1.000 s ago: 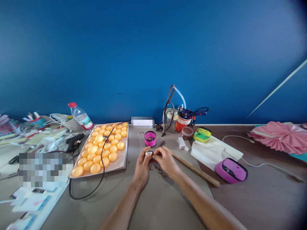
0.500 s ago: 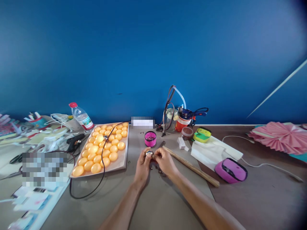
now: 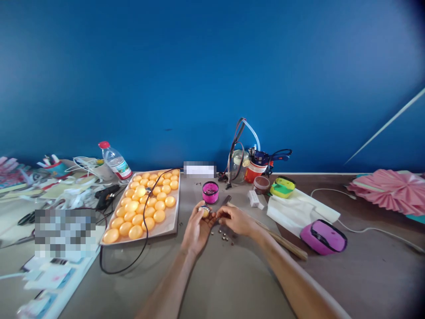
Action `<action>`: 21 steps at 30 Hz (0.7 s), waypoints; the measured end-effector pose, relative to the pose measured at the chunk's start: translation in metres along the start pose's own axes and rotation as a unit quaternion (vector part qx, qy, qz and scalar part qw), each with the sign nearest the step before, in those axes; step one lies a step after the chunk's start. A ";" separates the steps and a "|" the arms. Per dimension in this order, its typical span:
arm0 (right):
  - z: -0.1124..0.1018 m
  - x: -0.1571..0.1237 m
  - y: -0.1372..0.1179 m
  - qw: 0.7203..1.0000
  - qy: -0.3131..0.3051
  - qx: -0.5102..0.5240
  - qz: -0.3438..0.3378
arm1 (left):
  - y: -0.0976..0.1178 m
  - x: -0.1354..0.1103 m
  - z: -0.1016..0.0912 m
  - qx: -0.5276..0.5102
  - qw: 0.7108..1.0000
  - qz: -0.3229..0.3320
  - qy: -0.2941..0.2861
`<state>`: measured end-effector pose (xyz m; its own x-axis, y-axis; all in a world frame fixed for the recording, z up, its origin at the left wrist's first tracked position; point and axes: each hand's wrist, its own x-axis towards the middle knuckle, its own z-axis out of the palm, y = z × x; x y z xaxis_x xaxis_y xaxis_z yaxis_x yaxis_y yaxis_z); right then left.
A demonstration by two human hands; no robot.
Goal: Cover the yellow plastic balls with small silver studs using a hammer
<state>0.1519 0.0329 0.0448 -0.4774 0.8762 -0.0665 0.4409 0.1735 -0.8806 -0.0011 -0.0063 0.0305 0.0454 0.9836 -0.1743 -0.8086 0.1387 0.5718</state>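
My left hand (image 3: 196, 228) is closed around a small orange ball (image 3: 205, 211) with a shiny metal cap, held just above the table. My right hand (image 3: 236, 219) sits a little to its right, fingers curled in a pinch near the ball; what it pinches is too small to make out. Several small dark beads (image 3: 224, 235) lie scattered on the table under both hands. A pink round pot (image 3: 210, 192) stands just behind the hands. A white tray (image 3: 172, 226) filled with several orange balls lies to the left.
A wooden stick (image 3: 285, 243) lies to the right of my right hand. A pink case (image 3: 323, 236), white cloth (image 3: 295, 208) and yellow-green box (image 3: 282, 186) sit right. A black cable (image 3: 142, 239), glue gun (image 3: 106, 195), water bottle (image 3: 115, 161) and papers are left. Cups with tools (image 3: 254, 166) stand by the blue wall.
My right hand has drawn slightly away to the right of the ball, uncovering the beads on the table. The left hand still holds the ball. The camera shifted a little.
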 end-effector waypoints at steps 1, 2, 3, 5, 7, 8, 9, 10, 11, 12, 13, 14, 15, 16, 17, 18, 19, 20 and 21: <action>-0.001 0.000 0.002 1.000 -0.003 -0.017 -0.001 | 0.000 0.000 0.000 0.008 1.000 0.004 0.003; -0.003 0.000 0.003 0.999 -0.005 -0.031 -0.003 | -0.001 0.000 0.000 0.016 1.000 0.006 0.008; -0.005 0.000 0.004 0.999 -0.007 -0.046 -0.005 | -0.001 -0.001 -0.001 0.020 1.000 0.004 0.014; -0.009 -0.001 0.005 0.997 -0.015 -0.077 -0.004 | 0.000 -0.001 0.000 0.021 1.000 -0.005 0.023; -0.014 -0.002 0.004 0.994 -0.033 -0.107 0.007 | 0.002 0.000 0.000 0.014 0.999 -0.016 0.029; -0.015 -0.004 0.003 0.992 -0.043 -0.122 0.013 | 0.003 0.000 0.000 0.011 0.999 -0.020 0.031; -0.016 -0.005 0.001 0.989 -0.052 -0.137 0.018 | 0.003 0.000 0.000 0.008 0.999 -0.021 0.033; -0.016 -0.007 -0.001 0.986 -0.059 -0.152 0.018 | 0.004 0.000 0.000 0.006 0.999 -0.021 0.032; -0.015 -0.008 -0.003 0.983 -0.064 -0.169 0.014 | 0.004 0.000 0.000 0.006 0.999 -0.019 0.029; -0.013 -0.009 -0.005 0.980 -0.066 -0.186 0.009 | 0.004 0.000 0.000 0.007 1.000 -0.017 0.026; -0.010 -0.009 -0.007 0.976 -0.067 -0.205 0.004 | 0.005 0.000 0.000 0.008 1.000 -0.017 0.023; -0.007 -0.010 -0.008 0.972 -0.065 -0.225 0.000 | 0.005 0.000 0.000 0.008 1.000 -0.017 0.020; -0.004 -0.010 -0.009 0.968 -0.062 -0.244 -0.003 | 0.005 0.000 0.001 0.009 1.000 -0.019 0.020; -0.001 -0.009 -0.009 0.963 -0.057 -0.261 -0.006 | 0.005 0.000 0.001 0.007 1.000 -0.021 0.020; 0.002 -0.009 -0.008 0.960 -0.050 -0.275 -0.009 | 0.005 0.000 0.001 0.004 0.999 -0.024 0.022; 0.004 -0.008 -0.007 0.958 -0.043 -0.284 -0.014 | 0.005 0.000 0.001 0.000 0.999 -0.027 0.025; 0.006 -0.008 -0.005 0.957 -0.036 -0.289 -0.017 | 0.005 0.000 0.001 -0.005 0.999 -0.030 0.029; 0.007 -0.007 -0.004 0.956 -0.029 -0.290 -0.019 | 0.005 0.000 0.001 -0.011 0.999 -0.033 0.034; 0.008 -0.007 -0.002 0.957 -0.025 -0.289 -0.019 | 0.006 0.000 0.001 -0.016 0.998 -0.036 0.039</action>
<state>0.1483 0.0233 0.0437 -0.5308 0.8443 -0.0740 0.7621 0.4372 -0.4776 -0.0050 -0.0049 0.0348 0.0602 0.9591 -0.2766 -0.8232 0.2045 0.5296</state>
